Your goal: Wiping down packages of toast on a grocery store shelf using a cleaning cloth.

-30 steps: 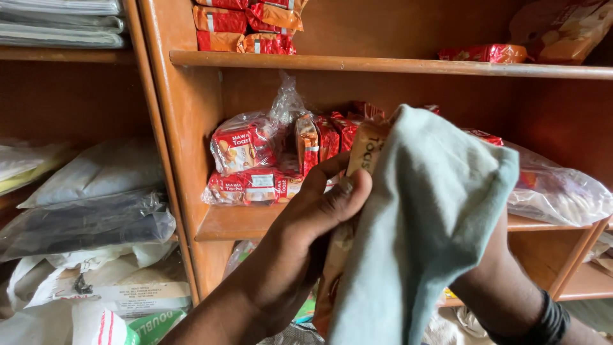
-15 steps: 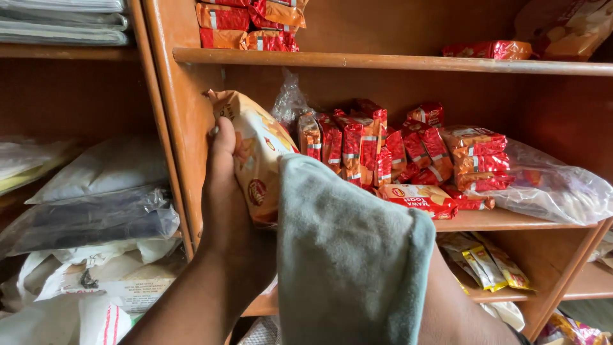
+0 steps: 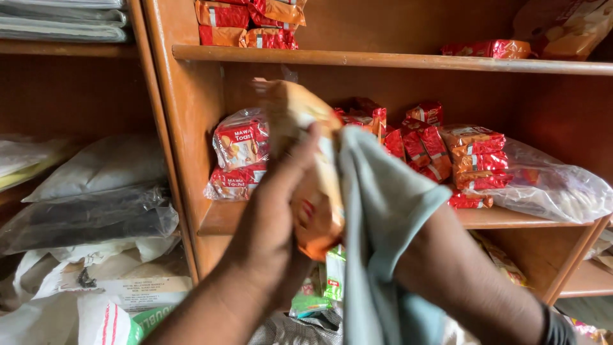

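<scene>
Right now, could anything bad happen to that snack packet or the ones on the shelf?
Maybe. The left hand pinches the orange packet while the grey cloth rubs it, so the snacks inside might get crushed. The right hand is hidden under the cloth. The stacked red packets sit close behind, so a wide wipe could topple them.

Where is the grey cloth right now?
In the head view the grey cloth hangs centre-right, draped over the right forearm, pressed against the orange packet held by the left hand, before the middle shelf.

A small shop: wooden shelves (image 3: 396, 61) stacked with red snack packets (image 3: 472, 156) and bagged goods (image 3: 96, 211).
</scene>
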